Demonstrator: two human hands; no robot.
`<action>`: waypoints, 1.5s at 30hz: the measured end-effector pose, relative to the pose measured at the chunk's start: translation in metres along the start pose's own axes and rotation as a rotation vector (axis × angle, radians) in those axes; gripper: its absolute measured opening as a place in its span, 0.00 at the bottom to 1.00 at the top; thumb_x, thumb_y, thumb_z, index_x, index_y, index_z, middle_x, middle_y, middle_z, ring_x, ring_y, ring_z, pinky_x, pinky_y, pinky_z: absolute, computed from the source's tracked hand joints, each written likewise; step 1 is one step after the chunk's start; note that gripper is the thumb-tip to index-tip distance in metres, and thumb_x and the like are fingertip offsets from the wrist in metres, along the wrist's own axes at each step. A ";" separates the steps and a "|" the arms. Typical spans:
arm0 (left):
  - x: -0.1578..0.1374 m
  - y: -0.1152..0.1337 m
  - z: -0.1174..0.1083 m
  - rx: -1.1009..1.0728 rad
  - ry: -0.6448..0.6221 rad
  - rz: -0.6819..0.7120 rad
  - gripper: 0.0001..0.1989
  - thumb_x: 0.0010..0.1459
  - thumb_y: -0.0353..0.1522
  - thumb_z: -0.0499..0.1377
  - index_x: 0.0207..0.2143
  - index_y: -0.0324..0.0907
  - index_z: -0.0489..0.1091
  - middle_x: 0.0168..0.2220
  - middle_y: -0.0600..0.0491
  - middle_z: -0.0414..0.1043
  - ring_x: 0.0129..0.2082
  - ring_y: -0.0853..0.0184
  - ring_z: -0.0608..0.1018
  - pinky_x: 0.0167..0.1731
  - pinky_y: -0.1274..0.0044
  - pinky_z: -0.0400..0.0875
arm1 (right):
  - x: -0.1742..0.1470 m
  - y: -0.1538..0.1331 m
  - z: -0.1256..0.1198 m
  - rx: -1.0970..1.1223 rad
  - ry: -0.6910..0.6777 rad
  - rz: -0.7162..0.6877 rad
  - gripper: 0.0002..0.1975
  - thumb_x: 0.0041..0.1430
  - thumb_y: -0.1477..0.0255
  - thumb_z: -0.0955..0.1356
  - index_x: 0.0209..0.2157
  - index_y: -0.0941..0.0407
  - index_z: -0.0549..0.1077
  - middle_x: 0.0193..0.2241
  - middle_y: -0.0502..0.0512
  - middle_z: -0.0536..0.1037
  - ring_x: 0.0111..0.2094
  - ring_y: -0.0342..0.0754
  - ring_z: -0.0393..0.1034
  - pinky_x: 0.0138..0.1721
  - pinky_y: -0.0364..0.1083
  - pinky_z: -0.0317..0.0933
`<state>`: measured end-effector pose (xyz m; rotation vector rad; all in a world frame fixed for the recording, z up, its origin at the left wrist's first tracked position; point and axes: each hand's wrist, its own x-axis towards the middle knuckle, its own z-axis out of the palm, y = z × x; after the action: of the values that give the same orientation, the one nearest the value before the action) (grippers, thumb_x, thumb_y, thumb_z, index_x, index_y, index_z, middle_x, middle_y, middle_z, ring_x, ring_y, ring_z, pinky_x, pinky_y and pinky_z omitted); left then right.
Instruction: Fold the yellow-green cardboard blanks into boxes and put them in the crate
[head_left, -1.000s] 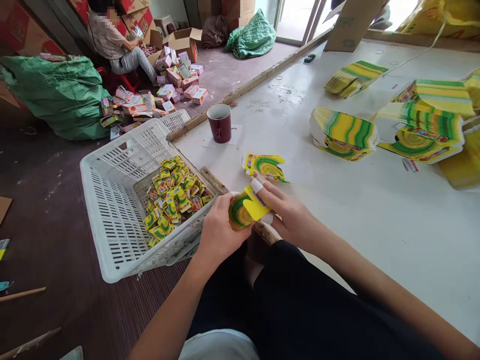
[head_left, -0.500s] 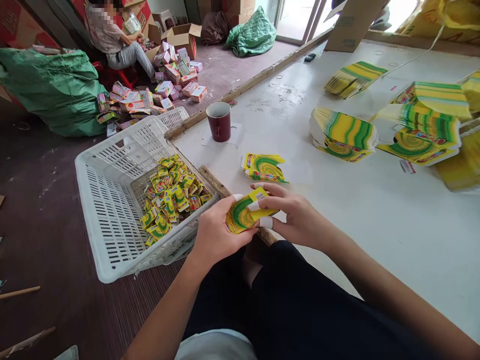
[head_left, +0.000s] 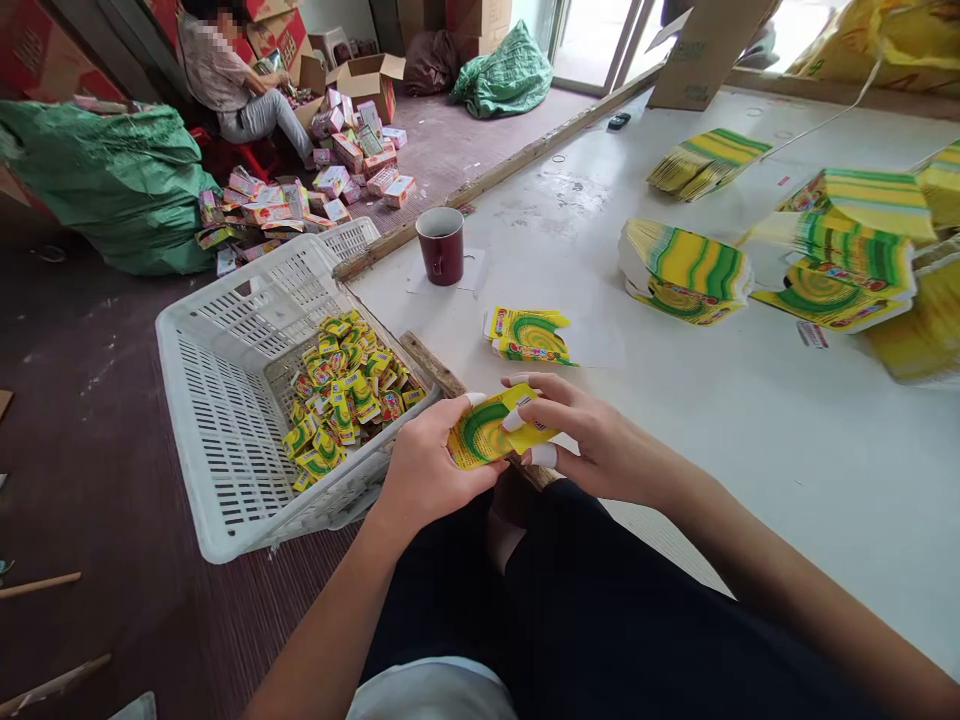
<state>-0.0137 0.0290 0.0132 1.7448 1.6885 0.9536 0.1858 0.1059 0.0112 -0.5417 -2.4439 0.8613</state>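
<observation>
Between my hands is a small yellow and green printed carton [head_left: 480, 432]. My left hand [head_left: 429, 462] is closed around its left end, thumb on top. White covers sit on several fingertips. My right hand [head_left: 600, 440] has its fingers on the carton's right end, at the flap; the fingertips touch the upper face and the thumb is by the lower edge. A small stack of flat yellow cartons [head_left: 529, 335] lies on the white table just beyond. To the left, a white plastic basket [head_left: 187, 420] holds many small folded yellow boxes [head_left: 345, 390].
A maroon mug [head_left: 441, 248] stands on paper near the table's wooden edge [head_left: 510, 160]. Fanned stacks of flat cartons [head_left: 686, 270] lie on the right of the table [head_left: 825, 480]. Across the floor, a seated person [head_left: 225, 80] works beside piled pink boxes [head_left: 330, 180] and a green sack [head_left: 112, 190].
My right fingers have shifted slightly at the carton's right end, and the flap there looks more folded over. The carton stays in my left hand. The far person's hands have lowered.
</observation>
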 end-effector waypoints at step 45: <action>0.005 -0.026 0.026 -0.466 0.149 -0.218 0.23 0.52 0.41 0.66 0.48 0.42 0.69 0.46 0.46 0.77 0.47 0.61 0.78 0.46 0.69 0.74 | 0.026 0.079 -0.002 -0.208 0.579 0.463 0.25 0.44 0.80 0.64 0.47 0.53 0.61 0.34 0.53 0.72 0.33 0.51 0.68 0.36 0.51 0.65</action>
<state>-0.0091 0.0383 -0.0225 1.1885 1.5465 1.2759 0.1821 0.1769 -0.0323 -1.2722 -1.9017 0.5111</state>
